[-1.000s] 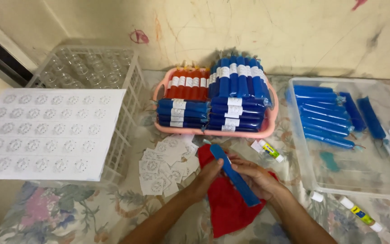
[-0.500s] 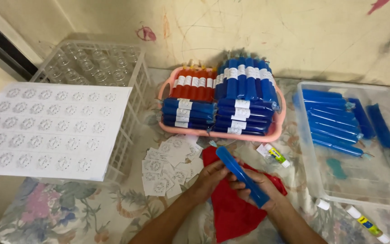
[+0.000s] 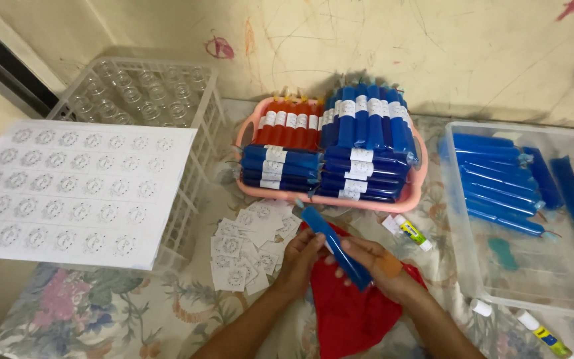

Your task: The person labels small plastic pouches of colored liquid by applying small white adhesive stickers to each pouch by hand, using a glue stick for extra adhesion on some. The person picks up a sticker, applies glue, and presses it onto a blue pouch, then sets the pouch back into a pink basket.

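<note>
— What did the blue ice-pop tube (image 3: pixel 335 244) you were holding look like?

— It was a long, slim plastic tube filled with deep blue liquid, glossy, with a paler knotted tip at its upper left end. It lay slanted, running from upper left down to lower right, and it carried no white label that I could see.

— Where was it, and how did you have it?

— You held it just above the red cloth (image 3: pixel 353 309) on the flowered tablecloth (image 3: pixel 88 312). Your left hand (image 3: pixel 302 256) had its fingers curled against the tube's middle from the left, and your right hand (image 3: pixel 381 266) had its fingers closed around the lower end.

— And around it?

— Just left of your hands lay a heap of small white cut labels (image 3: pixel 250 249). Beyond the tube stood a pink basket (image 3: pixel 340 199) stacked with labelled blue and orange tubes. A glue stick (image 3: pixel 412 233) lay near the basket's right corner. To the right sat a clear plastic bin (image 3: pixel 463 219) with more blue tubes. On the left, a white label sheet (image 3: pixel 78 189) rested on a white crate (image 3: pixel 191 166) of glass jars.
</note>
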